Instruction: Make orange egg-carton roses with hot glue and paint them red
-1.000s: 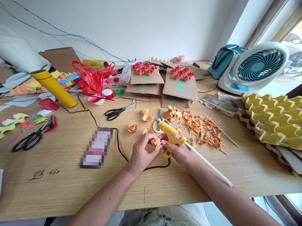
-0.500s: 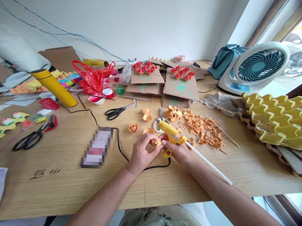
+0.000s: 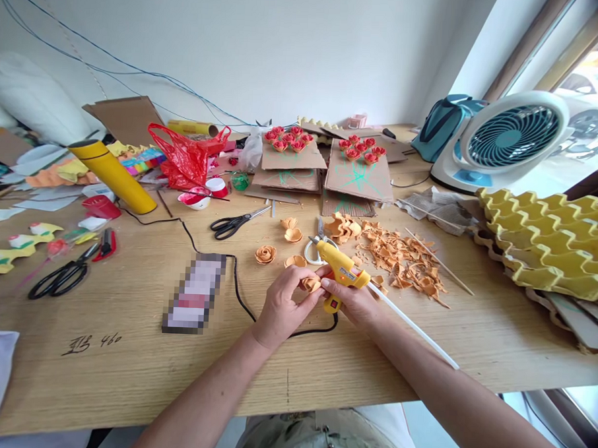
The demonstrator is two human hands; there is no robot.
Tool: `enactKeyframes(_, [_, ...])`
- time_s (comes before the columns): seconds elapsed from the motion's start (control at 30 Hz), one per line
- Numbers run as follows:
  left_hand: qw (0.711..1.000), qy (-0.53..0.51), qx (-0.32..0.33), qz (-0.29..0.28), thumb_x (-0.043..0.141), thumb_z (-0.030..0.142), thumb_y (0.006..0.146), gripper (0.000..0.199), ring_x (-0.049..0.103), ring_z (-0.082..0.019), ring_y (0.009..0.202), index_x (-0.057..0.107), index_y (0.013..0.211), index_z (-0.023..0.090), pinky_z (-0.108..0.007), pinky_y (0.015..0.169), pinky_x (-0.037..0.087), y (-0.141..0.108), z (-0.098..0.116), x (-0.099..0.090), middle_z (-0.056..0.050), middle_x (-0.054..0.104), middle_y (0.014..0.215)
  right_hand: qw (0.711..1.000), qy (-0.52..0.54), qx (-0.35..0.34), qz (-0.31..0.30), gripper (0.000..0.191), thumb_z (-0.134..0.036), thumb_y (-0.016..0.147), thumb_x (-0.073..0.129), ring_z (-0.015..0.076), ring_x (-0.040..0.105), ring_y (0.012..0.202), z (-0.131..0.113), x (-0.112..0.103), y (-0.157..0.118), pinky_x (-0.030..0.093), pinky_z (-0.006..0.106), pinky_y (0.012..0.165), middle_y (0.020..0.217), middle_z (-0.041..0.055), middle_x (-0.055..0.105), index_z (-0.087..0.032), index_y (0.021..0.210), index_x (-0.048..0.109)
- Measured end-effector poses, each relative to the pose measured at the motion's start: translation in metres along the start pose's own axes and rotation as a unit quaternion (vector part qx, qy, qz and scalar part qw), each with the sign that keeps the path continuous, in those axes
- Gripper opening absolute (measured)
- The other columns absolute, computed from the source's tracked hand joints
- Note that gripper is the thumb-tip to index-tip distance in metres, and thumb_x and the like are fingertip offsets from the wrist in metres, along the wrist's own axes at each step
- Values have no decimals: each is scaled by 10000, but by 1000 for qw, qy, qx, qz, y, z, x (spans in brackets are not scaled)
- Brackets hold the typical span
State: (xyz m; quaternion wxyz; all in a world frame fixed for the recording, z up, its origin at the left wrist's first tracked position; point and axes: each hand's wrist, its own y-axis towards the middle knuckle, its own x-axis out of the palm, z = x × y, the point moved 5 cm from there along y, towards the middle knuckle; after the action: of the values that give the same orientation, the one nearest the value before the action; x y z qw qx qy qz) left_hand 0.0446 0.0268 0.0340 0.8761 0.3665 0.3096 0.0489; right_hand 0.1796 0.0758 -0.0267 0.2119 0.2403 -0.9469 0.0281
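at the fingertips of both hands, above the desk [image 3: 197, 385]: one small orange rose [image 3: 310, 284], apparently egg-tray card. left hand [image 3: 281, 306]: thumb and forefinger closed on the rose from its left. right hand [image 3: 359, 304]: wrapped round a yellow hot-glue gun [image 3: 339, 265], thumb reaching to the rose's right edge; lower fingers hidden. gun's tip pointing up and away from the rose; white glue stick [image 3: 416, 328] trailing out behind. just beyond the fingers: one orange petal cup [image 3: 295, 261], and white-handled scissors [image 3: 311, 252] behind the gun. ahead and left of the fingers: one fuller orange flower [image 3: 265, 254], loose. ahead and right of them: orange trimmings [image 3: 401, 258], heaped. far ahead of them: red roses [image 3: 288, 139] on cardboard [image 3: 359, 177]. step in hand, by my reading: petals being pressed together to set. next move, as judged: calls for a steady pinch until they hold, hot tip kept clear of the fingers.
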Motion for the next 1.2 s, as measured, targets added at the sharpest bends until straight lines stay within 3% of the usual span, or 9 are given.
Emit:
enactKeyframes(0.43, [1000, -5, -8, 15, 662, 177, 914, 138, 652, -117, 722, 579, 1017, 216, -230, 715, 553, -1, 1, -1, 12, 688, 862, 999, 32, -6, -9, 278, -433, 785, 865, 125, 575, 701, -1, 2, -1, 465, 258, 654, 817, -11, 661, -242, 951, 751])
enactKeyframes(1.2, [999, -25, -26, 16, 637, 169, 929, 117, 639, -132, 767, 566, 1011, 213, -245, 745, 557, -3, -3, 5, -8, 667, 880, 999, 16, 37, 29, 289, -431, 774, 874, 142, 565, 679, 3, -3, -4, 450, 273, 614, 826, 1, 663, -247, 948, 735])
